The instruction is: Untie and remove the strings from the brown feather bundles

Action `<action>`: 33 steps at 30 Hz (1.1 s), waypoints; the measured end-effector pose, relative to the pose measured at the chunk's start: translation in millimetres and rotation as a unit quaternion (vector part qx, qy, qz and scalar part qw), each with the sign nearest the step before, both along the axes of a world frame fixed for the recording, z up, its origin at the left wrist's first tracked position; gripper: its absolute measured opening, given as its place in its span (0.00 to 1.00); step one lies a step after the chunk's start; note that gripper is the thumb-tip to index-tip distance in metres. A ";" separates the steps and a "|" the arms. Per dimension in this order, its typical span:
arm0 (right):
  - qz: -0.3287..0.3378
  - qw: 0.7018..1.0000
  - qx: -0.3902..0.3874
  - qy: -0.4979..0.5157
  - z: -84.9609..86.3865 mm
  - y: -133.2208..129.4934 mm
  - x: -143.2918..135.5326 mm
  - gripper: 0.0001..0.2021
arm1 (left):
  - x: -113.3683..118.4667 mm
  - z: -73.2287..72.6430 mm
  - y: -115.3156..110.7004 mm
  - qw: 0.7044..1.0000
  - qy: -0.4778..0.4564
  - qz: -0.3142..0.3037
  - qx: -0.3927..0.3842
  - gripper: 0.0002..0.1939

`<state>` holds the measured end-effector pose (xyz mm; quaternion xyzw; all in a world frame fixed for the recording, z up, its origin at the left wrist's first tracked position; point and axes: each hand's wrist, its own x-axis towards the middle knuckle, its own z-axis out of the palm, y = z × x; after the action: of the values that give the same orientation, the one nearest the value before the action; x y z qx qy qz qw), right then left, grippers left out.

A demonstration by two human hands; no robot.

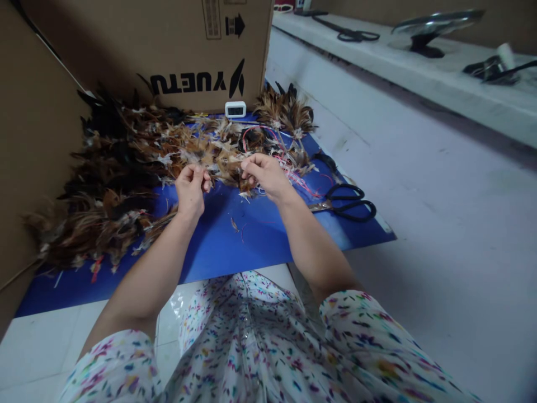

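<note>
My left hand (192,189) is raised over the near edge of a pile of brown and black feathers (146,140), its thumb and fingers pinched together. To its right, my right hand (265,174) is pinched the same way. Whatever either hand holds is too small to make out. Pink and white strings (293,173) lie among the feathers just beyond my right hand. Black-handled scissors (350,202) rest on the blue sheet (239,246) to the right of my right forearm.
A large cardboard box (126,50) stands behind the feathers, with a small white digital clock (235,109) before it. More cardboard (33,140) rises at the left. Along the right runs a wall with a ledge (390,61) bearing another pair of scissors (356,35).
</note>
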<state>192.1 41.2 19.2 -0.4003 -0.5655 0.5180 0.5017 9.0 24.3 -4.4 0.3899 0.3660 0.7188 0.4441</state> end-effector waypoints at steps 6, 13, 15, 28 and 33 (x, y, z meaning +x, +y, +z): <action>0.040 0.992 -0.029 0.119 -0.9 0.5 1.7 0.11 | 1.5 -3.0 -1.1 0.999 -0.006 -0.043 -0.010 0.19; 0.071 0.987 -0.041 0.140 -1.3 0.2 1.8 0.13 | 5.5 -3.0 -7.0 0.990 -0.031 -0.102 -0.090 0.17; 0.070 0.987 -0.041 0.137 -1.1 -0.5 0.9 0.12 | 7.4 -1.0 -9.6 0.986 -0.042 -0.115 -0.113 0.15; 0.073 0.990 -0.033 0.119 -3.3 -3.4 -4.3 0.13 | 14.8 5.1 -11.1 0.974 -0.102 -0.081 -0.186 0.14; 0.074 0.987 -0.056 0.130 -1.1 -3.8 -4.5 0.10 | 14.0 3.8 -9.7 0.976 -0.105 -0.076 -0.172 0.13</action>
<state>187.7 37.4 18.1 -0.3139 -0.4937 0.6319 0.5084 23.0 14.7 -0.5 0.2563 0.4048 0.6461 0.5941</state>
